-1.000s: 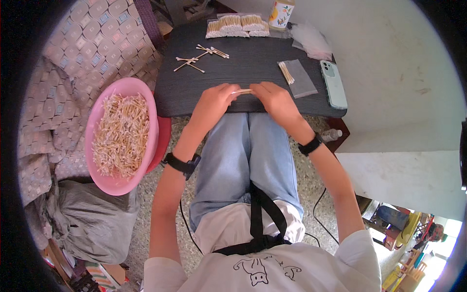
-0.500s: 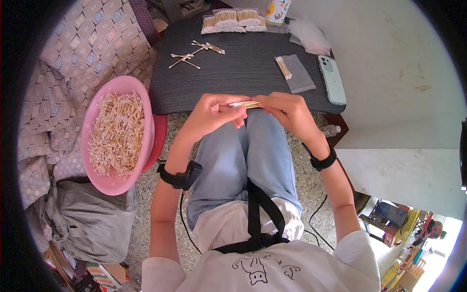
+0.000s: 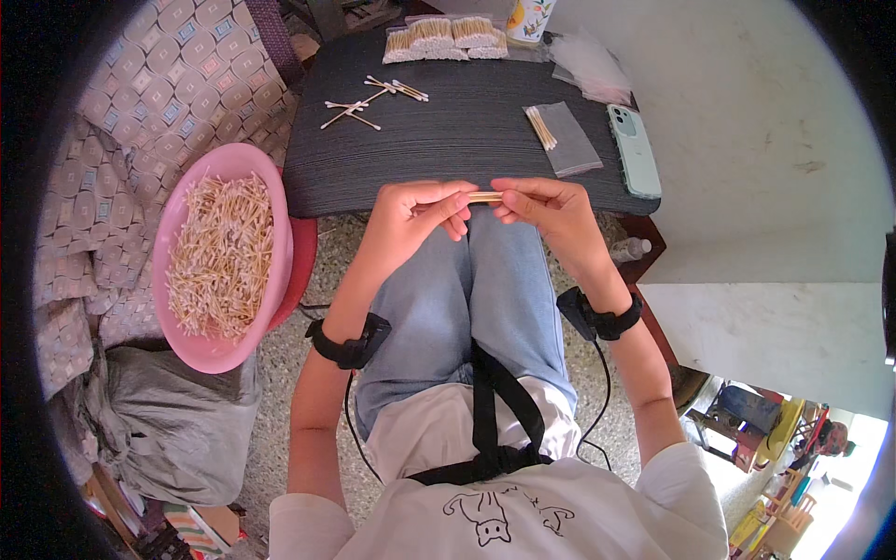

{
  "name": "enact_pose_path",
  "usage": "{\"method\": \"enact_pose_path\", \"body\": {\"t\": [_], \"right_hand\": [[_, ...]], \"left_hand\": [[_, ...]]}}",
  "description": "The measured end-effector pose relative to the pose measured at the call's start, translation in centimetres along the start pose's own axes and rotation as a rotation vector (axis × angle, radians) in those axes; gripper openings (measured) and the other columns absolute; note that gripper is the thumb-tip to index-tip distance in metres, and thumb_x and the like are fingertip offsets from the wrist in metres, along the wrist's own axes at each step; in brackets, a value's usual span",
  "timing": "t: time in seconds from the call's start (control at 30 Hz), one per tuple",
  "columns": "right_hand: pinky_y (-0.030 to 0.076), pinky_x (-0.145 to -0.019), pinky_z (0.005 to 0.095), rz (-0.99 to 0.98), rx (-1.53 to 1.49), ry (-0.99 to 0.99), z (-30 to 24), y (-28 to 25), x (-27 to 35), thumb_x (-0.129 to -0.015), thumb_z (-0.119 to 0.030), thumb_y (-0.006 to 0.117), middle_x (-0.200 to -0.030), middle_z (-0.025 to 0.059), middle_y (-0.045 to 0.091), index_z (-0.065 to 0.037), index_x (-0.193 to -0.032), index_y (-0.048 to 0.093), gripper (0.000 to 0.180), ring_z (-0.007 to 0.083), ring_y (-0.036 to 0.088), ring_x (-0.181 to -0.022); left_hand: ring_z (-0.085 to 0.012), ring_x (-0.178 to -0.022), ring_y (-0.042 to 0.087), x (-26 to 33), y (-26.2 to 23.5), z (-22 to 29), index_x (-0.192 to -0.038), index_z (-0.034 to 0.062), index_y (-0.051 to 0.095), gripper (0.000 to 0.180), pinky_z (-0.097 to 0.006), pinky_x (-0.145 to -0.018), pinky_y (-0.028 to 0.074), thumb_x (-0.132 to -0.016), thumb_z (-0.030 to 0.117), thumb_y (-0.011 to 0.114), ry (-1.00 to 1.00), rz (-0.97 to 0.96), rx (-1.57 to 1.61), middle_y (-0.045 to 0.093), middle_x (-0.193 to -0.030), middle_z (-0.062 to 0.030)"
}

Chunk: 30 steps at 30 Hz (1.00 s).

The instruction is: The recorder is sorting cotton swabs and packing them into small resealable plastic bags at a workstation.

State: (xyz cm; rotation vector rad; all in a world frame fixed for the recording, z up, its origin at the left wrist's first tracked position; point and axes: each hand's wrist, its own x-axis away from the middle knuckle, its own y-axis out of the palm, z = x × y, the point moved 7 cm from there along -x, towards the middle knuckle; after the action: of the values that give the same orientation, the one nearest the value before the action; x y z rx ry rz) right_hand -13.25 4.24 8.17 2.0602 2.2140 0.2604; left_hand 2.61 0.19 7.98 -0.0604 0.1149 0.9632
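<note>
Over my lap, just off the table's near edge, a small bundle of cotton swabs (image 3: pixel 484 197) lies level between my two hands. My left hand (image 3: pixel 409 217) pinches its left end, and my right hand (image 3: pixel 549 210) pinches the right end. Only the bare sticks show in the middle; fingers cover the cotton tips. Farther off on the table, a few swabs rest on a clear plastic bag (image 3: pixel 571 140). Several loose swabs (image 3: pixel 352 108) lie crossed at the table's left. Beside my left arm stands a pink basin (image 3: pixel 166 271) heaped with many swabs (image 3: pixel 220 257).
Packed bags of swabs (image 3: pixel 446 39) line the far side of the dark table (image 3: pixel 448 131), near a printed cup (image 3: pixel 530 21) and a stack of empty clear bags (image 3: pixel 593 70). A pale green phone (image 3: pixel 635 151) lies at the right edge. A wall (image 3: pixel 756 140) rises beyond it.
My left fingers have closed over the white tips that showed at the bundle's left end. My right hand has turned, with its thumb now along the sticks and its wristband rotated.
</note>
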Motion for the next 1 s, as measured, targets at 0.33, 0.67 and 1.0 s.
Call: {"method": "enact_pose_path", "body": {"t": [0.33, 0.67, 1.0], "right_hand": [[0.046, -0.059, 0.0220, -0.008, 0.693, -0.487, -3.3, 0.8, 0.9, -0.084, -0.005, 0.064, -0.082, 0.0056, 0.065, -0.001, -0.102, 0.068, 0.019, 0.0081, 0.057, -0.069], [0.040, -0.051, 0.0220, 0.069, 0.403, -0.268, -2.3, -0.2, 1.2, -0.085, -0.009, 0.065, -0.075, 0.0034, 0.062, 0.000, -0.097, 0.070, 0.015, 0.0071, 0.051, -0.060], [0.042, -0.052, 0.0223, 0.053, 0.463, -0.274, -3.1, -0.1, 1.6, -0.084, -0.010, 0.066, -0.076, 0.0052, 0.063, -0.003, -0.096, 0.071, 0.015, 0.0077, 0.053, -0.059]], "left_hand": [[-0.0050, -0.055, 0.051, 0.2, 0.6, -0.1, -0.106, -0.0001, 0.066, 0.025, -0.020, -0.048, 0.040, -0.093, 0.020, 0.057, -0.109, -0.077, 0.011, 0.059, -0.069, -0.0015], [-0.0091, -0.066, 0.053, 1.0, 2.4, -0.8, -0.118, -0.0071, 0.055, 0.047, -0.021, -0.061, 0.043, -0.097, 0.033, 0.045, -0.179, -0.140, 0.655, 0.062, -0.081, -0.0060], [-0.0084, -0.063, 0.053, 1.2, 2.3, -1.6, -0.112, -0.0054, 0.061, 0.037, -0.021, -0.057, 0.043, -0.094, 0.026, 0.054, -0.233, -0.119, 0.622, 0.062, -0.077, -0.0050]]}}
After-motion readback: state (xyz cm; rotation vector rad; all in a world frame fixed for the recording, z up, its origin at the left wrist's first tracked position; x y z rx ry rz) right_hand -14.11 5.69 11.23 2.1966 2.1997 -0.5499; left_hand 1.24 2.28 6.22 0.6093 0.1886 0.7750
